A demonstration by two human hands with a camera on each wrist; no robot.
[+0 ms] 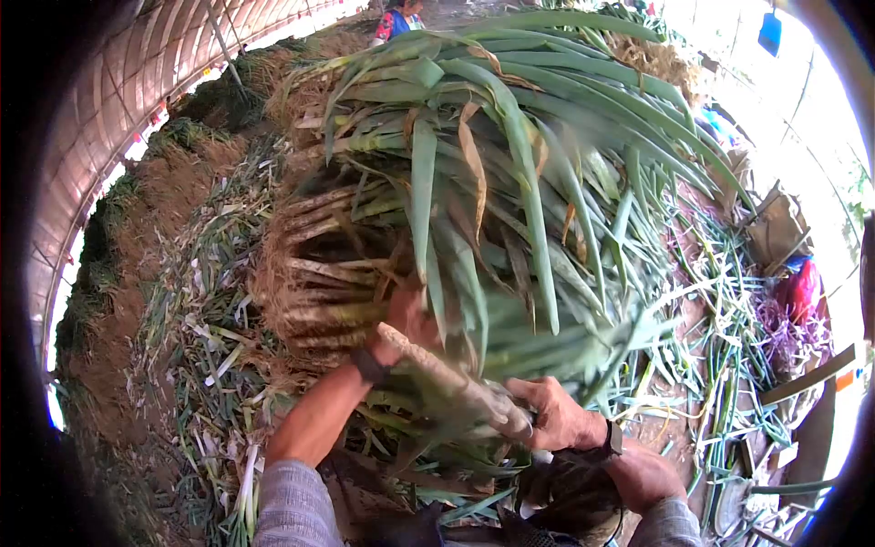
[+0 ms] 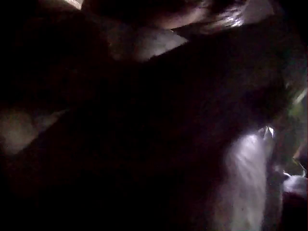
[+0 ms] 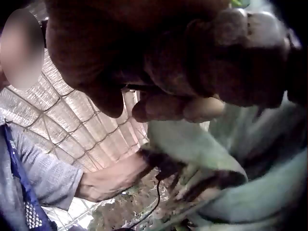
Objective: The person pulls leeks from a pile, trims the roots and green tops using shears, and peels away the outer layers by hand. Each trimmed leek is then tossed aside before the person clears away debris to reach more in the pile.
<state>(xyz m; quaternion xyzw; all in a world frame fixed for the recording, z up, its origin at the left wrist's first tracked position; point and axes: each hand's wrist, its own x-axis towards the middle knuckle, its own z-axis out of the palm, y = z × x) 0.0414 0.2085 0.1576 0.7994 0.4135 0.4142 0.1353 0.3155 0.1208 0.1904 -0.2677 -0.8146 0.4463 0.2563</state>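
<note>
A big heap of long green onions fills the middle of the head view, roots to the left and leaves to the right. My left hand is at the heap's near stalks, its fingers partly hidden by leaves. From beside that wrist a thick tan strip, blurred, slants down to my right hand, whose curled fingers grip its lower end. In the right wrist view the right hand shows dark, fingers bent, above broad green leaves. The left wrist view is nearly black, with no finger clearly visible.
Loose leaf scraps cover the ground at left, with more trimmings at right. A wooden bar and a red bag are at the right edge. Another person is beyond the heap.
</note>
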